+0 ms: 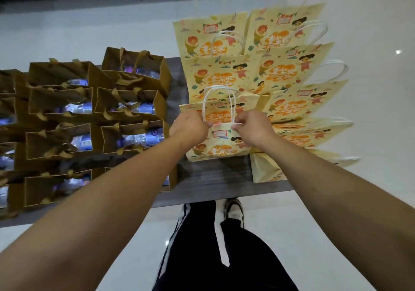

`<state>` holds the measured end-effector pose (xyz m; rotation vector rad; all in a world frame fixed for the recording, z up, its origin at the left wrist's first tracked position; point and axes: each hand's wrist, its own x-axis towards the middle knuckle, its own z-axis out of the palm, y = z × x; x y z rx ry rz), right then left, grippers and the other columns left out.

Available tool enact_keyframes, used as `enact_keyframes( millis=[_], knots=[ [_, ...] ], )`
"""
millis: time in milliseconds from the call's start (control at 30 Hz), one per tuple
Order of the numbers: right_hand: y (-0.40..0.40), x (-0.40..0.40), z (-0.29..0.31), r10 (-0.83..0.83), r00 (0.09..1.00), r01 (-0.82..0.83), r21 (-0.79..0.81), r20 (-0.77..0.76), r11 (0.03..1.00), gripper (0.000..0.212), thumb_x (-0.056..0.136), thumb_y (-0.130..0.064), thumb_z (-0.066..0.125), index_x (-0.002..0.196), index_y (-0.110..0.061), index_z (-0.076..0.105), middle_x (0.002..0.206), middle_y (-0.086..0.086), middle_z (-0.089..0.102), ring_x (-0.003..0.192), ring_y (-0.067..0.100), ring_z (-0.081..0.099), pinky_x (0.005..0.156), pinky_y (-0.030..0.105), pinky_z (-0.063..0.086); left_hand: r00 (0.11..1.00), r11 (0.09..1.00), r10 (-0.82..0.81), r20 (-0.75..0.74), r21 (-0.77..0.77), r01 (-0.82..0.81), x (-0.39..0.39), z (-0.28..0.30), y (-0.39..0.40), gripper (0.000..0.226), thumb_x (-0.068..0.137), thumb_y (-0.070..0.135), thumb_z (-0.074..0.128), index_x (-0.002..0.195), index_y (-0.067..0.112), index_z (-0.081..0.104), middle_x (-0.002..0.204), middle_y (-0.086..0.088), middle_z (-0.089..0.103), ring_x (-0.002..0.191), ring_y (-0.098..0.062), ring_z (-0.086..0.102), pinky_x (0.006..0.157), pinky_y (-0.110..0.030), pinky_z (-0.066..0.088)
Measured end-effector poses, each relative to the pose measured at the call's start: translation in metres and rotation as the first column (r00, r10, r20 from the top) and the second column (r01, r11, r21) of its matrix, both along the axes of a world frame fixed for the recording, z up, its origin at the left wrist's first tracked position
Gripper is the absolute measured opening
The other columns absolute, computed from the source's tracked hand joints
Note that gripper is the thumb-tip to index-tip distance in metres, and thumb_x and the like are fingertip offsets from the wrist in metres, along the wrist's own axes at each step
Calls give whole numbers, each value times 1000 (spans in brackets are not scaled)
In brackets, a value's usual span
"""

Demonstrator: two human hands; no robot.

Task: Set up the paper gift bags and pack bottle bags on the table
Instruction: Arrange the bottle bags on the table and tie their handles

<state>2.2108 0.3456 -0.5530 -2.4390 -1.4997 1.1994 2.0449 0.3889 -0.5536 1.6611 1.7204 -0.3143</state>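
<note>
A yellow printed paper gift bag (221, 143) with white twisted handles stands at the near end of a row of like bags. My left hand (190, 126) pinches its top rim on the left. My right hand (252, 127) pinches the rim on the right, by the handle base. Several more yellow gift bags (280, 66) stand behind and to the right of it in two rows. Brown bottle bags (132, 102) holding plastic water bottles fill the left half of the table.
The dark grey table (215, 178) has a bare strip in front of the held bag. A yellow bag (267, 169) lies flat at the table's right edge. My legs and a shoe (234, 209) show below on the white floor.
</note>
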Motion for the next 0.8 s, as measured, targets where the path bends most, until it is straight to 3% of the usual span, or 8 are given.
enact_keyframes(
  millis=[167,233,300,400,467,500,633,800],
  knots=[
    [-5,7,13,-220,952,218,-37,-214,975,20,91,-12,63,106,-19,74,108,-2,69,51,21,71,42,28,52,973,981,-7,230,-189,52,-14,14,6,15,95,29,68,108,27,74,106,2,73,80,-14,68,67,-29,60],
    [-6,12,22,-331,897,358,44,-291,933,20,87,-8,65,95,-22,76,104,-3,73,55,23,72,52,35,59,963,924,-49,267,-354,145,-24,28,13,20,95,13,66,106,27,75,104,1,72,70,-12,66,57,-23,55],
    [-2,18,23,-295,938,333,232,-185,914,20,88,-11,66,99,-25,74,96,-7,73,73,20,72,72,33,59,968,903,-51,247,-403,150,-33,37,21,25,93,5,64,102,24,76,105,-1,70,70,-12,66,54,-21,51],
    [12,19,21,-86,995,61,358,54,932,41,91,-26,70,131,-24,61,119,-1,61,95,23,64,85,29,42,976,998,31,216,53,-43,-38,37,24,18,89,10,62,95,23,73,98,3,70,81,-12,66,64,-28,56],
    [25,14,18,38,991,-75,313,125,947,46,93,-31,70,136,-23,57,130,2,49,98,26,61,88,32,42,980,911,17,199,400,-97,-37,32,25,19,88,22,62,106,26,68,101,6,69,91,-13,62,72,-30,51],
    [31,12,15,81,983,-127,292,166,948,42,94,-32,69,134,-23,58,130,3,45,99,27,60,86,32,42,985,893,-27,168,447,-51,-35,25,27,27,88,28,64,115,26,65,109,5,67,100,-17,59,78,-31,47],
    [54,7,6,136,967,-199,301,217,933,20,102,-32,56,112,-20,70,136,2,48,105,26,60,75,31,41,975,891,-220,2,406,200,-22,-2,39,40,95,48,59,130,30,64,126,3,67,113,-24,58,91,-46,50],
    [75,9,2,98,979,-140,241,178,961,16,101,-36,58,100,-23,69,96,5,72,91,30,67,73,36,50,988,961,-27,150,276,-16,-13,-8,62,24,100,39,60,115,26,73,110,3,72,99,-19,63,82,-40,56]
  ],
)
